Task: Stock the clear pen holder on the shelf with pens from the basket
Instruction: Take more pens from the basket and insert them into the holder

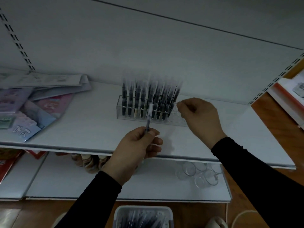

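Step in hand: the left hand [134, 150] pinches one pen [149, 117], tip up, before the clear pen holder [125, 112] on the shelf [82, 122].
Right hand [199, 116]: closed at the holder's right end — pinching what, cannot tell.
Basket [143, 216]: below, pens inside.
Next move: likely an empty slot — lower the pen straight in.

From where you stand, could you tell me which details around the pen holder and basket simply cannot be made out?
Head view only:
- Pens in the clear pen holder: tops smeared by motion blur; no count possible.
- Holder's right end: covered by the right hand; whether it grips anything there is unclear.
- Basket: cut off by the bottom edge; contents dim and blurred.
- Pen in the left hand: lower end hidden in the fingers.
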### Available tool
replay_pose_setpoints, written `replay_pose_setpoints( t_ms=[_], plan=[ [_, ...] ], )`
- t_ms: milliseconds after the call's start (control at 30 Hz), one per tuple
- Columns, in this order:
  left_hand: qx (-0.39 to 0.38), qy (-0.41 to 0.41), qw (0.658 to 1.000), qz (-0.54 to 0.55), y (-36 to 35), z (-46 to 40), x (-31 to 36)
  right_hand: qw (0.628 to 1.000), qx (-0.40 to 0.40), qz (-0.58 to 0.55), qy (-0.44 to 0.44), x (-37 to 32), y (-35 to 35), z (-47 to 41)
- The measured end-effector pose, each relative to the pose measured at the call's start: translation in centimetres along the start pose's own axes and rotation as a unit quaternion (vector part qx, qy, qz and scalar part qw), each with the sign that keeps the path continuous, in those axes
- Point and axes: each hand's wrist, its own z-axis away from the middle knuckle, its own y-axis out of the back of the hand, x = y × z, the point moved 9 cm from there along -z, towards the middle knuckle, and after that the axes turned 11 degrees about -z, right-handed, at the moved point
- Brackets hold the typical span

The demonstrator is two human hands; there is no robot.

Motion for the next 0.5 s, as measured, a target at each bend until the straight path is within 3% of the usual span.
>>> replay_pose_setpoints(
  t_ms=[267,400,500],
  plan=[
    [-0.076,-0.013,0.995,-0.055,-2.3,1.3,1.1,0.96,-0.196,-0.168,-0.109,-0.1,-4.8,4.4],
    [-0.095,-0.017,0.993,-0.065,-3.1,1.5,1.1,0.944,-0.213,-0.213,-0.135,0.3,-4.9,4.9],
    [-0.06,-0.031,0.991,-0.112,-2.7,1.3,1.1,0.948,-0.188,-0.22,-0.129,0.4,-4.3,4.7]
  ],
)
